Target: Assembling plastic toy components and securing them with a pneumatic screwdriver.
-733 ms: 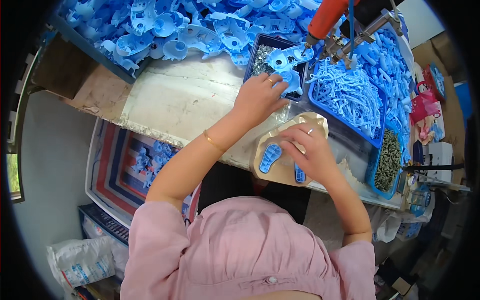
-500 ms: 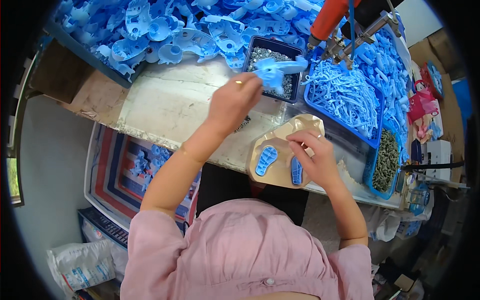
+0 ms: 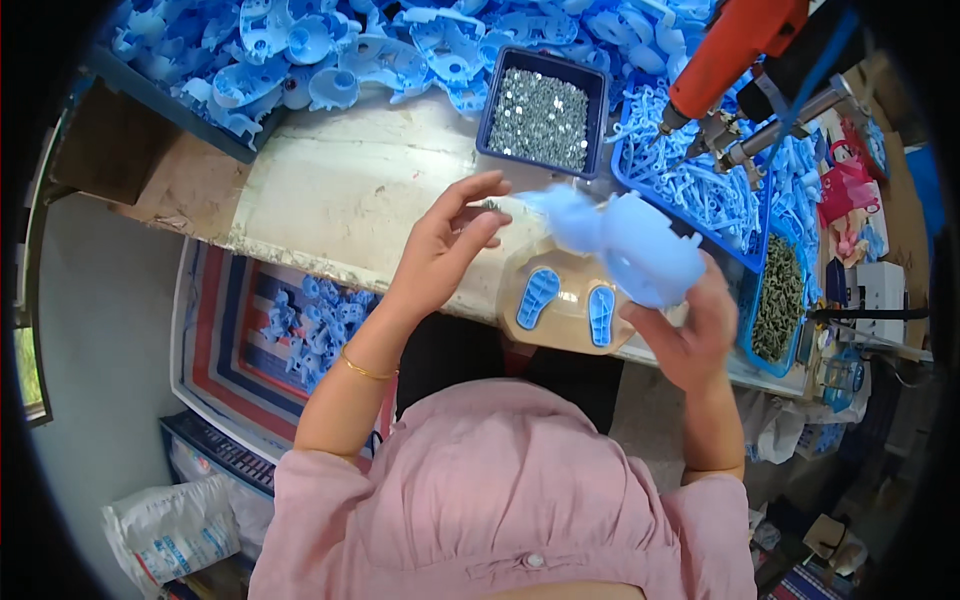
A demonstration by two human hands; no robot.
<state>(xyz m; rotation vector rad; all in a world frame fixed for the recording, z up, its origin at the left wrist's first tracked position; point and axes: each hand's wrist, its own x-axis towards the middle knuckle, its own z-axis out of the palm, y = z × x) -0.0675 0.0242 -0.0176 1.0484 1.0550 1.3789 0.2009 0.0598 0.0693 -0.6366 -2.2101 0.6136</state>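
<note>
My right hand grips a light-blue plastic part, a rounded hollow shell with a narrower end, smeared by motion. It hangs above a tan block at the table's front edge. A blue foot-shaped piece and a second, narrower blue sole piece sit in the block. My left hand is raised over the table with fingers apart, just left of the part's blurred narrow end. Between its thumb and fingers a small dark thing shows, probably lying on the table behind.
A dark blue tray of small silvery metal pieces stands behind the block. Blue shells heap along the back. A blue bin holds thin blue parts, and a lighter bin dark screws. A red power driver hangs at upper right.
The blue part was in my left hand over the tray; now my right hand holds it over the block. My left hand has let go and drawn back. The driver appears farther right.
</note>
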